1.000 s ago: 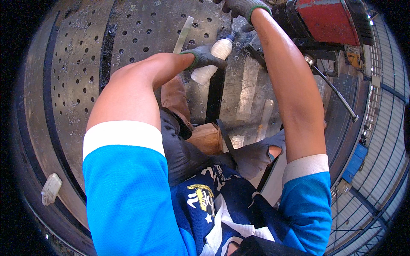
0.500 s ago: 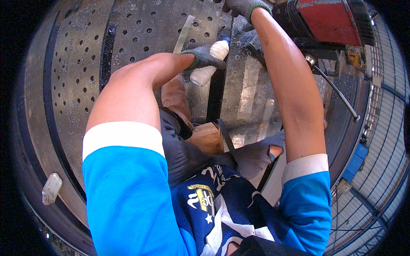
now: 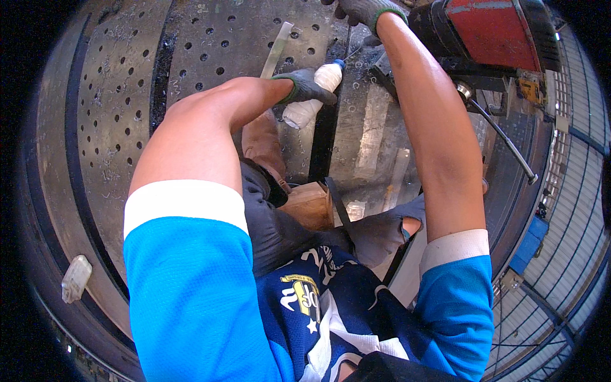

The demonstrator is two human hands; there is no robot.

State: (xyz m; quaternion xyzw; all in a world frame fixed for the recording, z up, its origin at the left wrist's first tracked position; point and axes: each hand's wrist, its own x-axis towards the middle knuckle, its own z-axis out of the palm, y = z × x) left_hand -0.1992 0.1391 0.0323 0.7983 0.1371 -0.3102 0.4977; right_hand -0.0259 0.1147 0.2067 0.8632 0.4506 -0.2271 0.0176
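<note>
A white bottle with a blue cap [image 3: 328, 77] is held in my left hand [image 3: 307, 86], its fingers closed round the middle. The bottle tilts with its capped end toward the upper right, above the dark slot in the metal table. From the cap a thin pale line runs up and right; whether it is liquid or a spout I cannot tell. My right hand [image 3: 366, 11], in a grey glove with a green cuff, reaches to the top edge beside the red machine part. Its fingers are partly cut off by the frame, so what they touch is hidden.
The drilled, slotted metal table [image 3: 210, 38] carries metal shavings and a flat metal strip [image 3: 277, 49]. A red and black machine part [image 3: 490, 32] and a metal lever [image 3: 506, 137] stand at right. A whitish block [image 3: 77, 279] lies at far left. My boots rest on the metal surface.
The bottle and my left hand have shifted very slightly right. A thin pale line now shows at the cap. My right hand has hardly moved.
</note>
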